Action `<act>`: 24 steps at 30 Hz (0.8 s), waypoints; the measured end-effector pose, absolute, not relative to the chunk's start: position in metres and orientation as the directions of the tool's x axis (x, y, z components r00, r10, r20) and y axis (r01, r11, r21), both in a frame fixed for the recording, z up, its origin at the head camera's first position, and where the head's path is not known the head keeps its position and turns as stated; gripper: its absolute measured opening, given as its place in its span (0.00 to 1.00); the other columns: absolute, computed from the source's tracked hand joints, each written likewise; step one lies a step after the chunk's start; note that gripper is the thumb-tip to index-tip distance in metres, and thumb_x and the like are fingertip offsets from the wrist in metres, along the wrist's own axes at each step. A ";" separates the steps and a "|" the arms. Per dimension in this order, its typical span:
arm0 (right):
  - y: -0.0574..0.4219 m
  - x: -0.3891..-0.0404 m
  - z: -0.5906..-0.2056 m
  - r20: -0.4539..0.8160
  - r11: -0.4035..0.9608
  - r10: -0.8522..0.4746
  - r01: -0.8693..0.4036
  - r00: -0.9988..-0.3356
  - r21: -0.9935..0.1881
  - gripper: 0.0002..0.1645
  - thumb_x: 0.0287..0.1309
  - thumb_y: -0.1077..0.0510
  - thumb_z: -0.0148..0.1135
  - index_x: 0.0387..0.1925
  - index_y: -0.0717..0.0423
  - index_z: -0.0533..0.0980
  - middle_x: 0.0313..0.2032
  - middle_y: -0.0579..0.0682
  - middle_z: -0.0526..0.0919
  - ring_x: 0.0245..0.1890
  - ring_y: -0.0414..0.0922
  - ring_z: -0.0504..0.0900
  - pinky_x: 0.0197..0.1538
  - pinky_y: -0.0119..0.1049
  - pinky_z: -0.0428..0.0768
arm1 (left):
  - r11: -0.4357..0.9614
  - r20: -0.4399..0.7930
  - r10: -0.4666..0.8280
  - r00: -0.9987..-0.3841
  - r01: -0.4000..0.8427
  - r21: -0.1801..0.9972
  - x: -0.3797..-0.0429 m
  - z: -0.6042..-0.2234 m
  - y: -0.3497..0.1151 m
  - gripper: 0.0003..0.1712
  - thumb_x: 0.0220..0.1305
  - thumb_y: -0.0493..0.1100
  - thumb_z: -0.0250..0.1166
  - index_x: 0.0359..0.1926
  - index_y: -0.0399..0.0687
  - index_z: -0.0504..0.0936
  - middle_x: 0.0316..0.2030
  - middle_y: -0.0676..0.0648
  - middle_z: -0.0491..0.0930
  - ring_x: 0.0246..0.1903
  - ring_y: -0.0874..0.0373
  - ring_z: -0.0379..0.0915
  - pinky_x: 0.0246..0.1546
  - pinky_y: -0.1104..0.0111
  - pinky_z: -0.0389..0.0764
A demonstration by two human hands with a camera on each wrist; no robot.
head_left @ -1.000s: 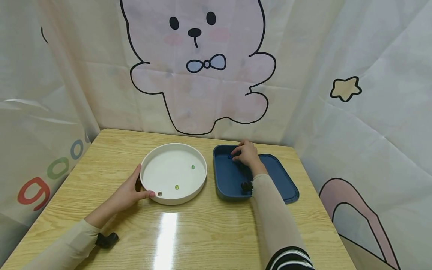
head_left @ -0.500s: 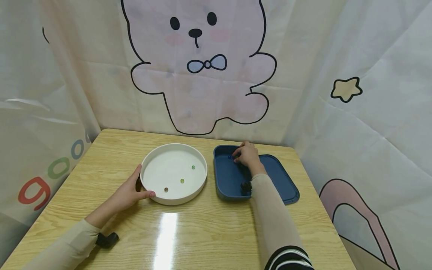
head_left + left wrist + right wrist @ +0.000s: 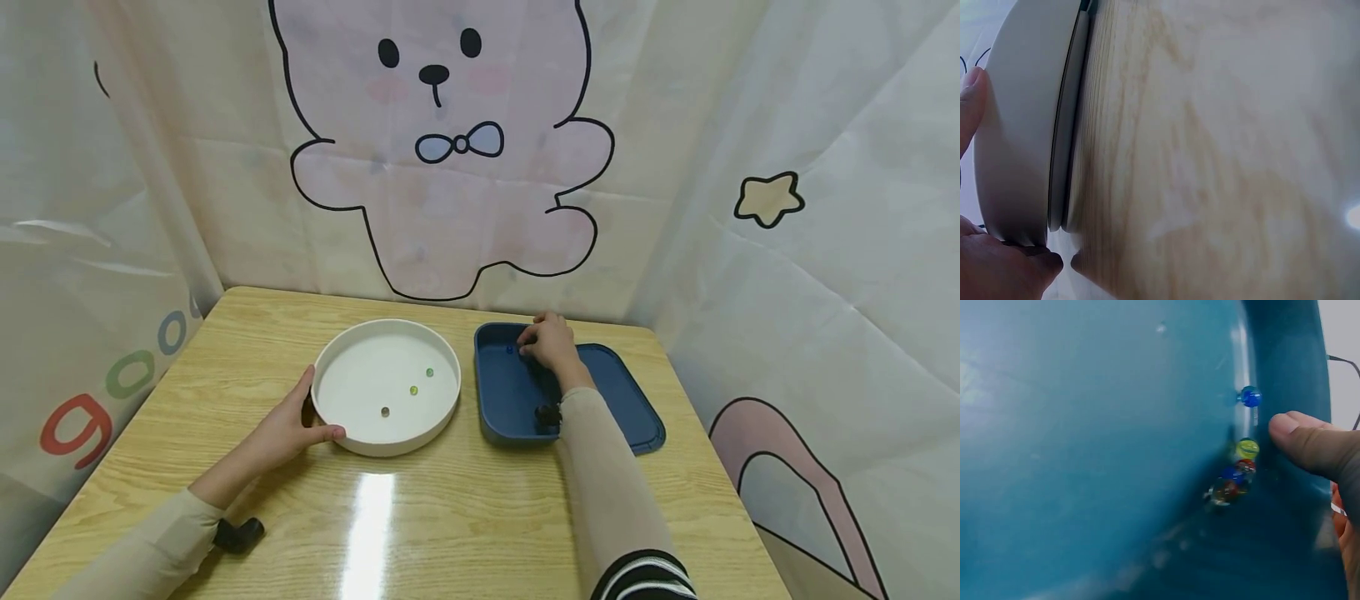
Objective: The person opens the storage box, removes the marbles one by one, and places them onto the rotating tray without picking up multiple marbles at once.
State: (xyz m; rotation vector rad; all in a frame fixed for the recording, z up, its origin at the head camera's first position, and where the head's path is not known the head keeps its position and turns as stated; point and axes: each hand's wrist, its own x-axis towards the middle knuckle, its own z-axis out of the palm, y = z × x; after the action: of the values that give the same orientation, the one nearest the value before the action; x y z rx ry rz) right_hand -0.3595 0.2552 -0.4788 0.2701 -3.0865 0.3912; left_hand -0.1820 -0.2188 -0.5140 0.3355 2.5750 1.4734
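Observation:
A round white dish [image 3: 360, 367] with three small marbles stands left of the middle, including a yellow-green marble [image 3: 413, 390] and a brownish marble [image 3: 385, 412]. My left hand [image 3: 288, 425] grips its side, thumb on the near wall. Over the far right corner of a dark blue box [image 3: 504, 396] is my right hand [image 3: 549, 343], thumb and forefinger inside the wall, other fingers at the rim. Along that wall, in the right wrist view, lie a blue marble [image 3: 1250, 396], a yellow-green marble [image 3: 1247, 449] and several clustered marbles [image 3: 1229, 487]. The right thumb [image 3: 1304, 444] hangs apart from them.
A flat dark blue lid [image 3: 626, 400] lies right of the box, partly behind the right forearm. The wooden table [image 3: 450, 517] ends at a curtain [image 3: 675, 250] printed with a bear. Black wrist cameras sit at both sleeves.
The yellow-green and brownish marbles in the dish have rolled up and to the right. The right thumb and forefinger have drawn slightly away from the blue marble; the left hand stays put.

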 end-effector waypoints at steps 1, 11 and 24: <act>0.256 -0.360 -0.477 0.048 0.950 -0.170 -0.177 -0.984 -0.259 0.07 0.61 0.49 0.75 0.40 0.43 0.89 0.66 0.54 0.69 0.68 0.58 0.62 0.67 0.61 0.64 | 0.492 -0.027 0.269 -0.963 0.113 0.863 -0.182 -0.514 -0.219 0.78 0.57 0.53 0.79 0.81 0.48 0.22 0.81 0.32 0.34 0.78 0.30 0.36 0.73 0.33 0.47; 0.252 -0.358 -0.452 0.149 0.874 -0.171 -0.220 -0.974 -0.434 0.07 0.61 0.50 0.74 0.41 0.44 0.89 0.62 0.54 0.71 0.65 0.57 0.67 0.67 0.59 0.64 | 0.487 -0.034 0.266 -0.963 0.104 0.867 -0.183 -0.514 -0.220 0.77 0.57 0.53 0.78 0.81 0.45 0.23 0.81 0.32 0.32 0.79 0.31 0.33 0.73 0.33 0.45; 0.229 -0.350 -0.429 0.192 0.722 -0.253 -0.317 -0.948 -0.614 0.10 0.62 0.50 0.73 0.44 0.46 0.88 0.54 0.52 0.69 0.57 0.55 0.66 0.58 0.50 0.69 | 0.487 -0.020 0.274 -0.962 0.121 0.865 -0.183 -0.516 -0.221 0.77 0.56 0.56 0.78 0.81 0.43 0.24 0.81 0.31 0.33 0.78 0.30 0.34 0.72 0.32 0.46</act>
State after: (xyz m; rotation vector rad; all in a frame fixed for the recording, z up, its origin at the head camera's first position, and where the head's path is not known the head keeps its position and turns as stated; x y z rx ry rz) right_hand -0.3505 0.2287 -0.4289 0.4691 -2.8268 1.0349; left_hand -0.1834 -0.2214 -0.5156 0.3442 2.5724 1.4777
